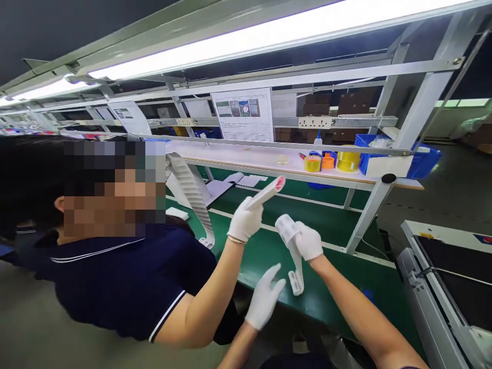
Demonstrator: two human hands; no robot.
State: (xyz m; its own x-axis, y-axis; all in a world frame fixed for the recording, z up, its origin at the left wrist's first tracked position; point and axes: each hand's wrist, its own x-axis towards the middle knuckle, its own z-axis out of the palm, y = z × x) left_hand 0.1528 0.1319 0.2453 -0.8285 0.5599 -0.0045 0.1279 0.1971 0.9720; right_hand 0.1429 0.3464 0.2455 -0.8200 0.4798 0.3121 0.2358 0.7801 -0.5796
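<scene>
My right hand (308, 242), in a white glove, is closed round a roll of white printed labels (286, 229) above the green work surface. A strip runs down from the roll to a small curled end (295, 283). Lower and to the left, my left hand (265, 298), also white-gloved, has its fingers spread and holds nothing. A co-worker's gloved hand (246, 221) holds up a flat white item (266, 193) with a pink end, just left of the label roll.
The co-worker (126, 287) stands close on the left. A shelf (249, 157) bears yellow tape rolls (348, 160), a bottle (318, 142) and a blue bin (421, 160). Another label strip (192, 189) hangs at left. A conveyor (453, 271) stands at right.
</scene>
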